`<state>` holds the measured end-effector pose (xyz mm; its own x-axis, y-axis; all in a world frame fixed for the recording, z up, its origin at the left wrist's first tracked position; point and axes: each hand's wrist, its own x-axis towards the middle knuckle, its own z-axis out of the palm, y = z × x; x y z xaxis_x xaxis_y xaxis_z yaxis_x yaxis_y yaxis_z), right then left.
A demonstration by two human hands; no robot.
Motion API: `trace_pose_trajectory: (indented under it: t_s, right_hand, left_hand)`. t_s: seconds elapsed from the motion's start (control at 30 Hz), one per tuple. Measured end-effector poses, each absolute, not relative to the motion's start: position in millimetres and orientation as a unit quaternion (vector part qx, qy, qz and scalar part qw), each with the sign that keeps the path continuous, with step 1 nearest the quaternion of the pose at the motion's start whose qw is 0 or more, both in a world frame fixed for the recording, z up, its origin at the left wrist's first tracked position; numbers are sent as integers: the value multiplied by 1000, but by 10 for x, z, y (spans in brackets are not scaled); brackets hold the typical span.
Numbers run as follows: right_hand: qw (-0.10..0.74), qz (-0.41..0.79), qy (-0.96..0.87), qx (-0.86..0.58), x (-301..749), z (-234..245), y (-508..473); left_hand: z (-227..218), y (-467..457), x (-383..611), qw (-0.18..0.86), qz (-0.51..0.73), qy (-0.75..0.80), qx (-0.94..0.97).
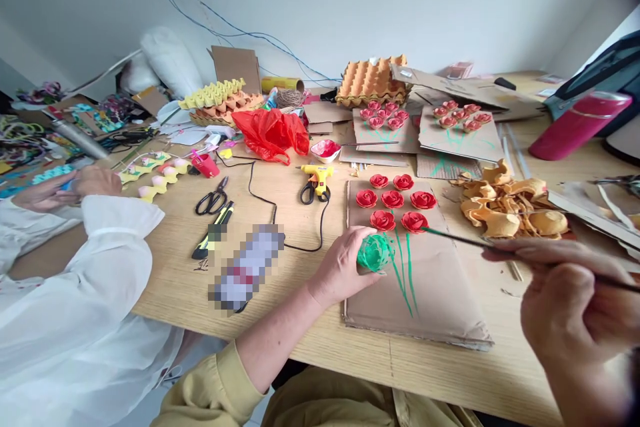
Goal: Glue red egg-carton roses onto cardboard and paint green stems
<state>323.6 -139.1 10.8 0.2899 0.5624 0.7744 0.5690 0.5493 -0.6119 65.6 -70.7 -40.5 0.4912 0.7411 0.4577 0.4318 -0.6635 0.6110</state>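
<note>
My left hand point(345, 263) is closed around a small cup point(375, 252) smeared with green paint, resting on a brown cardboard sheet point(435, 307). My right hand point(575, 300) pinches a thin paintbrush point(460, 237); its tip touches the sheet just under the lowest right rose. Several red paper roses point(393, 199) sit on the upper part of the sheet. Green painted stems point(406, 273) run down from them.
A yellow glue gun point(317, 177), scissors point(213, 200), a utility knife point(214, 228) and a red plastic bag point(270, 133) lie on the wooden table. Orange egg-carton scraps point(510, 203) lie right. More rose boards point(455, 127) and egg trays point(370, 80) stand behind. A white-sleeved person point(75, 267) works at left.
</note>
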Motion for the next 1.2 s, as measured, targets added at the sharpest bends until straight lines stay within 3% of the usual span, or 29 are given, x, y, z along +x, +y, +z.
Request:
trace_pose_trajectory:
  t_s: [0.2,0.8,1.2]
  right_hand:
    - [529,-47,-589,-609,3582,54,-1072]
    - [508,-11,-635,-583,3604,-280,-766]
    - [482,10,-621,-618,3534,-175,-1034]
  left_hand:
    - [-450,-698,661,214,359,365,832]
    - [-412,-700,665,225,356,360,833]
    - [-440,-676,647,230,352,366,830]
